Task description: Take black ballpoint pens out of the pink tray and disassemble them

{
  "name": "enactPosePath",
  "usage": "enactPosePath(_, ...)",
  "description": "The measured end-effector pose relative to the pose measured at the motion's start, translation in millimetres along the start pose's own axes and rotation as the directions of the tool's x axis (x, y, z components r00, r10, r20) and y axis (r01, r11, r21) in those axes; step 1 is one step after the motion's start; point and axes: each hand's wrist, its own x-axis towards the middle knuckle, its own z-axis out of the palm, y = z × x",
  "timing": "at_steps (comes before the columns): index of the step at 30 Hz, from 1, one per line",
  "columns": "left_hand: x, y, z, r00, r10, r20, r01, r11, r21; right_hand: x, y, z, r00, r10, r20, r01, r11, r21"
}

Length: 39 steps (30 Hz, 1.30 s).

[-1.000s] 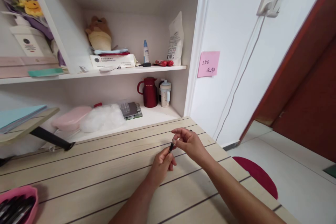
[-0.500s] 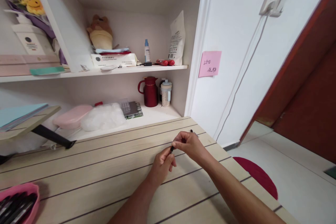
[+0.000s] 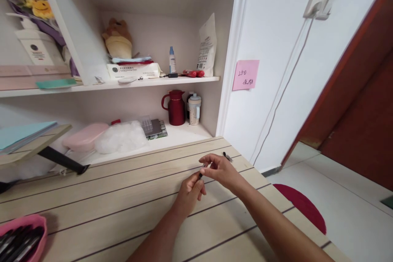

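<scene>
Over the wooden table, my left hand [image 3: 189, 192] is closed round a small black piece [image 3: 200, 175] that looks like part of a pen. Only its dark end shows above the thumb and forefinger. My right hand [image 3: 218, 170] meets it from the right, thumb beside the black end and forefinger arched above. Something small and pale seems to sit between those right fingertips, too small to name. Just behind the right hand, another small black and clear piece [image 3: 227, 156] lies on the table, partly covered by the hand.
A pink basket [image 3: 43, 229] with several black pens [image 3: 23, 243] stands at the lower left. A small raised stand [image 3: 58, 133] carries blue paper. Along the back are a bag of white fluff [image 3: 121, 137], a red jug [image 3: 176, 108] and a cup [image 3: 194, 109]. The table [image 3: 129, 213] ends at the right.
My right forefinger has lifted and spread a little from the thumb above the black piece. More of the piece behind my right hand now shows. My left hand has stayed in place.
</scene>
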Motion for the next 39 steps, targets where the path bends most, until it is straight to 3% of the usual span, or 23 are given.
enactPosePath(3, 0.0, -0.1, -0.1, 1.0, 0.003, 0.003, -0.003, 1.0, -0.006, 0.3, 0.7, -0.2, 0.999, 0.035, 0.024, -0.037, 0.994, 0.107)
enactPosePath(7, 0.4, -1.4, 0.1, 1.0, -0.007, -0.009, 0.007, 1.0, -0.012, 0.7, 2.5, 0.2, 0.998, 0.009, -0.057, -0.009, 1.0, -0.007)
enactPosePath(11, 1.2, -2.0, -0.1, 0.999, -0.033, -0.017, 0.032, 0.999, -0.044, 0.0, 1.8, -0.1, 0.999, 0.007, 0.034, -0.01, 0.995, 0.098)
enactPosePath(13, 1.3, -1.7, -0.3, 0.999, -0.043, -0.022, 0.042, 0.998, -0.05, 0.1, 2.1, 0.4, 1.0, 0.021, 0.022, -0.024, 0.99, 0.14)
enactPosePath(24, 0.3, 0.2, -1.3, 0.998, -0.034, -0.044, 0.033, 0.999, -0.023, 2.0, 7.4, 2.5, 0.999, -0.003, -0.035, 0.003, 1.0, 0.009)
enactPosePath(29, 0.7, 0.7, -0.2, 0.998, -0.049, -0.044, 0.048, 0.998, -0.027, 0.5, 7.7, 3.5, 0.998, -0.014, 0.059, 0.006, 0.99, 0.143)
enactPosePath(34, 0.4, -1.9, 0.0, 0.999, -0.026, -0.031, 0.025, 1.0, -0.007, 1.6, 9.9, 4.4, 0.999, 0.014, -0.052, -0.01, 0.997, 0.075)
enactPosePath(39, 0.6, -0.9, -0.9, 0.998, -0.049, -0.027, 0.048, 0.998, -0.029, 0.8, 7.1, 2.6, 0.998, 0.03, 0.05, -0.038, 0.985, 0.168)
